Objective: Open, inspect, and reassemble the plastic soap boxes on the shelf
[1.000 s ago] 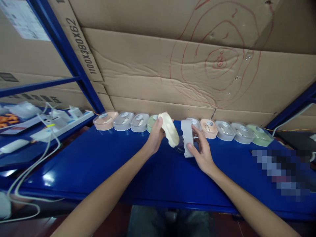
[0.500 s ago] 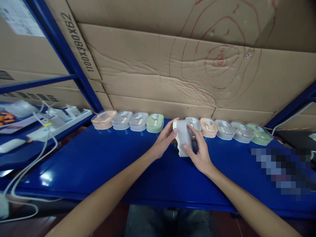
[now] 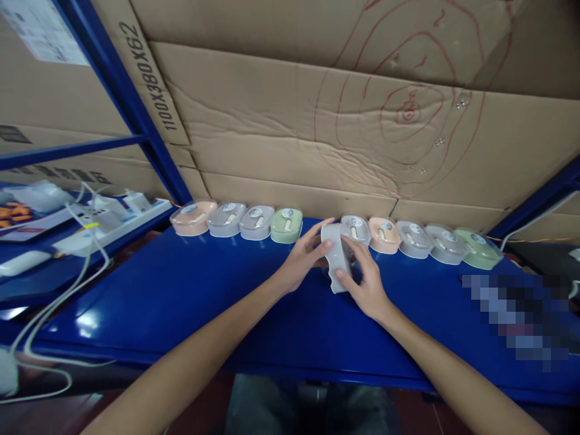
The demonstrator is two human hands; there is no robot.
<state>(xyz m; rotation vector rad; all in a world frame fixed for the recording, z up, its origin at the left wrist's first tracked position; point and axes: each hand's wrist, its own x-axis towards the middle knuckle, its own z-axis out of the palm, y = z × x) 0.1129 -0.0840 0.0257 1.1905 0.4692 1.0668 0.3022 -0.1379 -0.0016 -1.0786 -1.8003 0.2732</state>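
Observation:
A grey plastic box [image 3: 338, 251] is held upright on edge above the table, between my two hands. My left hand [image 3: 302, 257] grips its left side, with the thumb on the near face and the fingers behind. Around its right side and lower corner curls my right hand [image 3: 366, 272]. A wavy edge runs down the box's left side. Its lid side faces away and is largely hidden. Just behind stands a similar grey box with a clear lid [image 3: 355, 229], and a green box [image 3: 286, 226] is to the left.
Several lidded boxes in peach, grey and green line the back of the blue table [image 3: 181, 302], against a cardboard wall [image 3: 254, 109]. At left are a white power strip [image 3: 113, 226] and loose white cables [image 3: 58, 299]. A blurred-out patch [image 3: 516, 314] covers something at right.
The grey box has turned in my hands, so its cream-coloured side no longer shows and a grey face is in view. The whole view has shifted slightly.

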